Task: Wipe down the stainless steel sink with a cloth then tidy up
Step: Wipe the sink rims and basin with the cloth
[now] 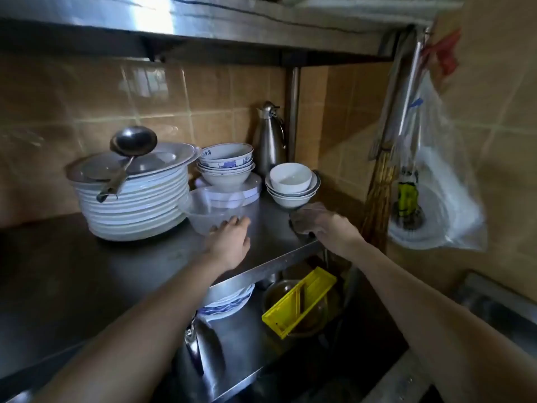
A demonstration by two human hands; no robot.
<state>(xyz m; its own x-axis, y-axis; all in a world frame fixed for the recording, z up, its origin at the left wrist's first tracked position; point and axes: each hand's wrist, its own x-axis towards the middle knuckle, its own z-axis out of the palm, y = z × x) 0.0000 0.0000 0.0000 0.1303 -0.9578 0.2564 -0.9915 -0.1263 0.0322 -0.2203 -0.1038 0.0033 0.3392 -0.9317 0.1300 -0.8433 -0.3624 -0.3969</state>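
On shelf (273, 239), right hand (324, 225) perhaps grips cloth (302, 230).

Dim kitchen, glare on upper steel shelf (162, 13), motion blur, wide-angle bending at edges

The table (58, 271) is smooth, dull-sheened steel. Plates (136, 207) are glossy white ceramic, flask (268, 144) brushed metal, tiles (87, 91) glazed; the cloth (300, 231) at the table's right corner looks matt.

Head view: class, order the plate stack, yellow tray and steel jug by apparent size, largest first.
Plate stack: clearly largest.
Yellow tray and steel jug: look similar; the tray sits nearer the camera, so unranked.
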